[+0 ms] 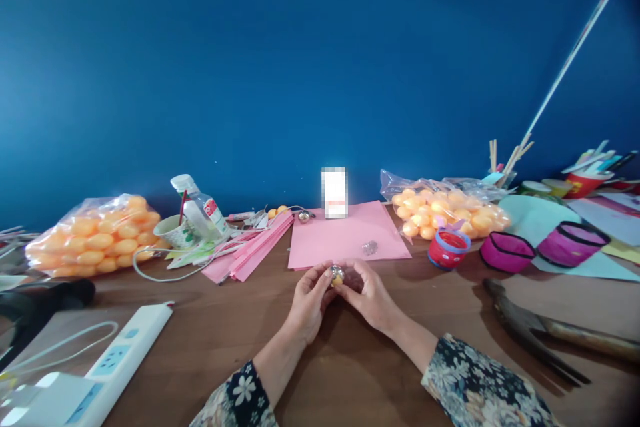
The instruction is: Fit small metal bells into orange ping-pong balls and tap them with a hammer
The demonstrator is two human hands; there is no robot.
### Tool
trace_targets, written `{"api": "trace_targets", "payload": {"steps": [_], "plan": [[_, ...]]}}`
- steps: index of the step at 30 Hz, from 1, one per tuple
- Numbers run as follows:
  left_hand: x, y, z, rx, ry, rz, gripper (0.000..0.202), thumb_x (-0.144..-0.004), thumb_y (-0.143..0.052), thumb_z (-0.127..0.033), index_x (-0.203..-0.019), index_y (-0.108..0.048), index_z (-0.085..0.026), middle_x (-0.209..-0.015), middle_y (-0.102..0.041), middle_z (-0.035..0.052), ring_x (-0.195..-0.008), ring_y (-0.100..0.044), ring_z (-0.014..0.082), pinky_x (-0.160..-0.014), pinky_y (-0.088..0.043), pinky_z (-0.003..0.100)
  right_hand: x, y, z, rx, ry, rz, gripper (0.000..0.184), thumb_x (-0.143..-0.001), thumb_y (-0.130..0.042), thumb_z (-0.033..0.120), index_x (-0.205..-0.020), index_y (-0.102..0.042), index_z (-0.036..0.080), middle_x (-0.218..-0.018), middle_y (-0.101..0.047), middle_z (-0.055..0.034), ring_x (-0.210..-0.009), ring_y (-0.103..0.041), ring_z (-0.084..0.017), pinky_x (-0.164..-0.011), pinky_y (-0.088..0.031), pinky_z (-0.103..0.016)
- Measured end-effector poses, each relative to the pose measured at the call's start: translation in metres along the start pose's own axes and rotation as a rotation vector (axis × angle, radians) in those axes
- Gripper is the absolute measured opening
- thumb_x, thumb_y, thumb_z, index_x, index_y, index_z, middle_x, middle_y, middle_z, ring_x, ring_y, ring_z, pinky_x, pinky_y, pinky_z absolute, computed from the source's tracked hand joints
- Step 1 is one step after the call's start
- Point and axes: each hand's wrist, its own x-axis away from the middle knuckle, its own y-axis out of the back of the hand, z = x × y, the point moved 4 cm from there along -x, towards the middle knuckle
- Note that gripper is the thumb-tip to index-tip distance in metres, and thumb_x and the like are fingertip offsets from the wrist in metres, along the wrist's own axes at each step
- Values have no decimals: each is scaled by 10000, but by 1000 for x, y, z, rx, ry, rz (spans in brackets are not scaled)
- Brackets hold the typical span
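Between my fingertips is a small ball (337, 275), shiny silver on top and orange-yellow below. My left hand (311, 295) pinches it from the left and my right hand (370, 293) from the right; some fingers are hidden behind it. Just beyond my hands lies a sheet of pink paper (330, 237) with a little cluster of shiny silver bits (369, 248) on it. Another silver ball (304, 217) rests near the paper's left edge, beside folded pink strips (263, 243).
Bags of orange balls (100, 237) stand left and right (445, 207). A power strip (117, 353) occupies the near left, a claw hammer (545, 330) the right. Behind are a plastic bottle (207, 210), a red cup (449, 250), magenta fabric rings (507, 253) and a blue partition (300, 80).
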Motion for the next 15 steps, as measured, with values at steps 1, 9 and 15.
{"api": "trace_targets", "payload": {"steps": [1,9,15], "plan": [[0,0,0,-2,3,-4,319,-669,-688,-288,-946,-612,-152,-881,-660,58,-791,-616,140,-717,-478,254,0,0,1,9,5,0,326,-735,-621,278,-1046,-546,213,-1015,-607,-57,-904,-580,-183,-821,-471,-322],[0,-1,-1,-12,6,5,261,-696,-661,-313,-878,-624,-130,-819,-661,56,-724,-614,128,-666,-486,240,1,2,6,50,22,13,338,-723,-627,261,-1050,-555,216,-1030,-604,-56,-877,-582,-179,-794,-474,-307],[0,-1,0,-17,7,37,268,-685,-669,-327,-864,-636,-131,-839,-658,60,-745,-612,134,-692,-490,250,1,1,11,42,37,16,333,-714,-640,282,-1032,-565,217,-1010,-614,-52,-826,-586,-167,-751,-481,-295]]}}
